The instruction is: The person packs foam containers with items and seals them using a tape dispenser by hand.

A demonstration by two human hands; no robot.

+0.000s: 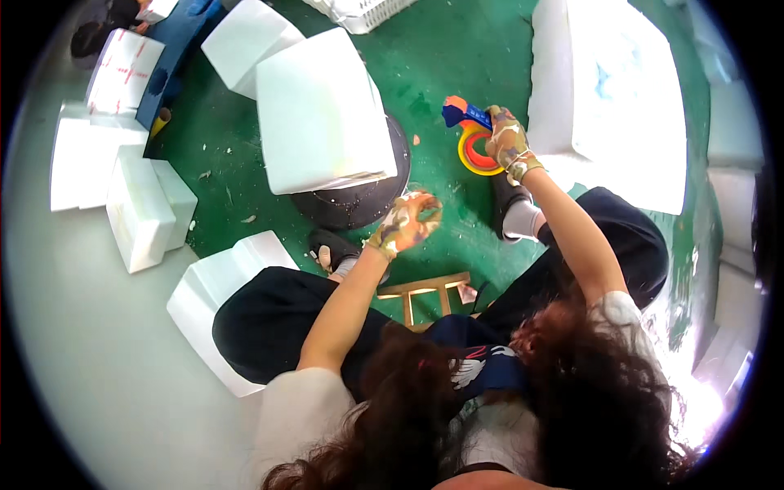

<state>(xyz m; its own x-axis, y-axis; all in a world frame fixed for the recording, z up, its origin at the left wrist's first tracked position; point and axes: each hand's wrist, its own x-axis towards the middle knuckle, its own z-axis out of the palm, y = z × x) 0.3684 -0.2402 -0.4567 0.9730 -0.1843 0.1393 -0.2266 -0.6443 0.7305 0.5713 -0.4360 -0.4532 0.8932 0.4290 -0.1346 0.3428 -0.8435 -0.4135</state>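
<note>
My right hand [510,144], in a camouflage-patterned glove, is closed round a tape dispenser [472,114] with blue and orange parts. A yellow-rimmed roll of tape [480,152] with a red-orange ring sits on it. My left hand [406,222], gloved alike, hovers near the lower right corner of a white foam box [322,114], apart from it. Its fingers are curved with a gap between them and the thumb, and nothing shows in them. The foam box rests tilted on a round black base [347,206], which it partly hides.
A large white foam block [625,98] stands at the right. More white foam boxes [140,208] are stacked at the left, beside a blue object [173,49]. A white basket [363,15] is at the far edge. A small wooden frame [425,287] lies between my legs on the green floor.
</note>
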